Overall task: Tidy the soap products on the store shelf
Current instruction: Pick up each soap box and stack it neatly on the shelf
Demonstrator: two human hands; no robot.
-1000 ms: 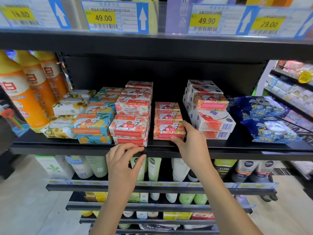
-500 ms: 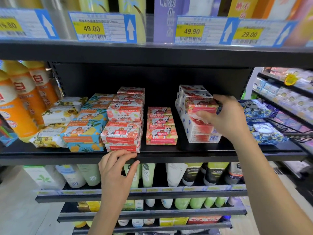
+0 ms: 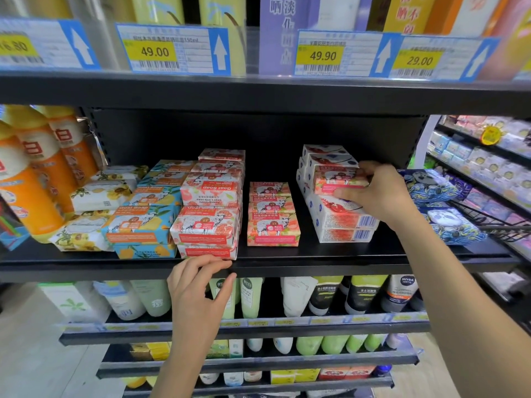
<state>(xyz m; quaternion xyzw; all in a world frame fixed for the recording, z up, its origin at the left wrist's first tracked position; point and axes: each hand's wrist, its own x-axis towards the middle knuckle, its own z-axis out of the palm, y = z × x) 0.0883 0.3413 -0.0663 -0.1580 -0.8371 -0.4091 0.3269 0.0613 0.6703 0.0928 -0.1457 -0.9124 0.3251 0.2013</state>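
Your right hand (image 3: 382, 193) pinches a stray pink soap (image 3: 336, 179) atop the white boxes (image 3: 342, 222). Your left hand (image 3: 198, 291) rests loose-fingered on the shelf edge (image 3: 287, 265). Its matching stack (image 3: 273, 216), between your hands, likely awaits it (other rows (image 3: 143, 222) already look straight).

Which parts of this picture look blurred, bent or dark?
Head view: the yellow 49.00 price label is sharp, the leftmost yellow label smeared; the black metal upper shelf edge bows slightly; the black back panel lies in shadow; the right hand gripping the pink soap box is evenly lit.
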